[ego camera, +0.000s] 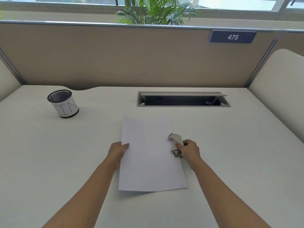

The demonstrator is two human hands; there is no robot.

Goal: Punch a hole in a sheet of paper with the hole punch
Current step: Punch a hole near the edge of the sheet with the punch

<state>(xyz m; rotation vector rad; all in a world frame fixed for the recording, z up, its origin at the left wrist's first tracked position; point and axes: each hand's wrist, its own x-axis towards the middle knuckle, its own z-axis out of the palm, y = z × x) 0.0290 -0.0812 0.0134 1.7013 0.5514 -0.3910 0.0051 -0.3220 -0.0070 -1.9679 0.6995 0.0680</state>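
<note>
A white sheet of paper (pixel 149 155) lies in the middle of the desk, its near edge slightly lifted. My left hand (pixel 117 150) pinches the sheet's left edge, thumb on top. A grey hole punch (pixel 176 144) sits on the paper's right edge. My right hand (pixel 189 149) grips the punch from the right side, thumb resting on its lever.
A black mesh pen cup (pixel 63 103) with a white label stands at the back left. An open cable tray slot (pixel 183 99) is set into the white desk (pixel 230 145) behind the paper. A beige partition (pixel 131 56) closes the far side.
</note>
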